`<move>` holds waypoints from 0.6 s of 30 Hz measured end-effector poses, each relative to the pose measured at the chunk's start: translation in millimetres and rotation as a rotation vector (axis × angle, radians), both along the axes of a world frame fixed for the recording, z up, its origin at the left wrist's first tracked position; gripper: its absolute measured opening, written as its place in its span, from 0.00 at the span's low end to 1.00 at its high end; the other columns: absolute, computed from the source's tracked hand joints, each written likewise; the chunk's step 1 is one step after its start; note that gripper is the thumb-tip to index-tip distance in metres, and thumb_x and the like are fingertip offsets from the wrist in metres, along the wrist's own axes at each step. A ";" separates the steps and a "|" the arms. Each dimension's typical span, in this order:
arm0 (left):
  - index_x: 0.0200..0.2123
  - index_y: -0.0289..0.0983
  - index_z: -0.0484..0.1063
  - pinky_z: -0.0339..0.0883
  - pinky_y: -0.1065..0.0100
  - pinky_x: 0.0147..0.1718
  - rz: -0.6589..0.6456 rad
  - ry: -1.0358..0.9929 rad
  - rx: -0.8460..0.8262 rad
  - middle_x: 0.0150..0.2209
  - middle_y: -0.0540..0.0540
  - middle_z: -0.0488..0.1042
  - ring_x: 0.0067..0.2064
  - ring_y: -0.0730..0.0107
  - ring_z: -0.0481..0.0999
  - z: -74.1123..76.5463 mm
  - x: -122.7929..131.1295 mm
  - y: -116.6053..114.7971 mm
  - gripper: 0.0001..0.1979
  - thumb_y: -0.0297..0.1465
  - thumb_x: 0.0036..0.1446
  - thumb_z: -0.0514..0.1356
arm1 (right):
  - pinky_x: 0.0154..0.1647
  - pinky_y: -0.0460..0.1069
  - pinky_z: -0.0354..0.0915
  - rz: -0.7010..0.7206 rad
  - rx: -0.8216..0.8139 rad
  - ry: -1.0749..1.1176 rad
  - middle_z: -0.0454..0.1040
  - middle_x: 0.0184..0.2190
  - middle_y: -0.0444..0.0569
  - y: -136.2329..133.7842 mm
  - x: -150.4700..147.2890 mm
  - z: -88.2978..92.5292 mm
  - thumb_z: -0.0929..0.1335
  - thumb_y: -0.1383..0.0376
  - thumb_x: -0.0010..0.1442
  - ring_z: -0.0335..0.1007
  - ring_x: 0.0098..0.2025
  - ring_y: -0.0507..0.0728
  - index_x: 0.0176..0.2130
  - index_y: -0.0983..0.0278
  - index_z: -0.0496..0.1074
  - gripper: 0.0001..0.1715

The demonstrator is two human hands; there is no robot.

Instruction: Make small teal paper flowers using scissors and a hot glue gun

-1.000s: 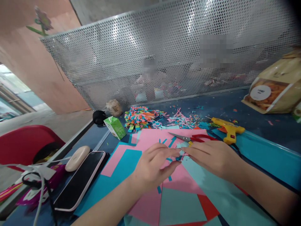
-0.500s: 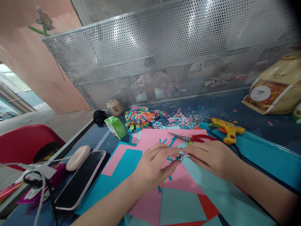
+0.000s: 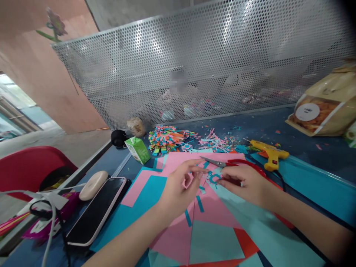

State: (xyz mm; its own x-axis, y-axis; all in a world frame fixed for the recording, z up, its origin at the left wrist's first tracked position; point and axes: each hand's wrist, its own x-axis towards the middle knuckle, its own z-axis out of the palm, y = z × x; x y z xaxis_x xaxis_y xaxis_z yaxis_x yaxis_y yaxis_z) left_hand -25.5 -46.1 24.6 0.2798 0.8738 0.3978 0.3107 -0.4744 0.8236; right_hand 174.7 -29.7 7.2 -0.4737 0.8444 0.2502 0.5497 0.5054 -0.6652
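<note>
"While we look down from the head camera, what are our hands doing?"

"Our right hand (image 3: 247, 184) grips the edge of a small paper flower (image 3: 213, 178), blue and pink, between thumb and fingers."

"Where do we see that flower?"

"Between our two hands, over the layered sheets, near the scissors (image 3: 221, 164). We can't tell whether it touches the paper beneath."

"And our left hand (image 3: 178, 187)?"

"It's just beside the flower, thumb and fingertips curved close together; whether they pinch anything, we can't tell."

"What lies around them?"

"Blue strips (image 3: 199, 204) lie on pink paper (image 3: 178, 160), nearer to us. Past our right hand we have a yellow glue gun (image 3: 269, 152). Beyond the sheets sits a heap of colored paper fringes (image 3: 166, 137), with a green carton (image 3: 138, 150) to its left. Over on our left lies a phone (image 3: 96, 213)."
</note>
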 end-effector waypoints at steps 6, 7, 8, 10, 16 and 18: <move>0.47 0.35 0.64 0.62 0.73 0.30 -0.030 -0.136 -0.204 0.37 0.43 0.76 0.43 0.67 0.74 -0.5 2.0 2.3 0.14 0.29 0.57 0.54 | 0.20 0.45 0.49 0.007 -0.104 0.017 0.57 0.18 0.40 0.4 0.8 -3.5 0.62 0.57 0.59 0.51 0.22 0.49 0.23 0.63 0.62 0.17; 0.48 0.35 0.64 0.62 0.73 0.31 -0.033 -0.148 -0.225 0.37 0.43 0.75 0.44 0.66 0.74 -1.4 2.0 3.0 0.14 0.30 0.57 0.54 | 0.20 0.45 0.49 0.010 -0.111 0.019 0.57 0.18 0.40 0.7 0.9 -4.4 0.62 0.56 0.59 0.51 0.22 0.49 0.23 0.64 0.62 0.17; 0.48 0.35 0.64 0.63 0.73 0.32 -0.032 -0.153 -0.244 0.37 0.43 0.75 0.45 0.66 0.73 -2.2 2.2 3.6 0.15 0.30 0.57 0.54 | 0.20 0.45 0.49 0.015 -0.113 0.019 0.57 0.18 0.40 1.2 1.1 -5.3 0.62 0.56 0.59 0.51 0.22 0.49 0.23 0.64 0.62 0.17; 0.48 0.35 0.63 0.63 0.73 0.32 -0.026 -0.150 -0.277 0.37 0.42 0.74 0.46 0.65 0.73 -3.3 2.6 4.5 0.15 0.31 0.57 0.54 | 0.21 0.45 0.49 0.023 -0.111 0.014 0.58 0.19 0.40 2.5 1.5 -6.9 0.62 0.56 0.58 0.51 0.22 0.48 0.24 0.64 0.62 0.18; 0.48 0.34 0.62 0.62 0.72 0.31 -0.021 -0.127 -0.325 0.39 0.42 0.74 0.43 0.67 0.72 -3.9 4.3 4.0 0.16 0.30 0.56 0.54 | 0.21 0.44 0.50 0.036 -0.111 0.003 0.59 0.19 0.41 4.3 2.0 -8.8 0.62 0.55 0.59 0.53 0.23 0.48 0.24 0.64 0.63 0.18; 0.47 0.34 0.63 0.62 0.72 0.31 -0.020 -0.120 -0.340 0.39 0.42 0.74 0.40 0.69 0.72 -4.2 4.6 4.0 0.15 0.29 0.56 0.54 | 0.21 0.44 0.50 0.032 -0.097 -0.005 0.60 0.19 0.41 4.1 1.9 -8.6 0.61 0.55 0.59 0.53 0.22 0.48 0.24 0.64 0.63 0.18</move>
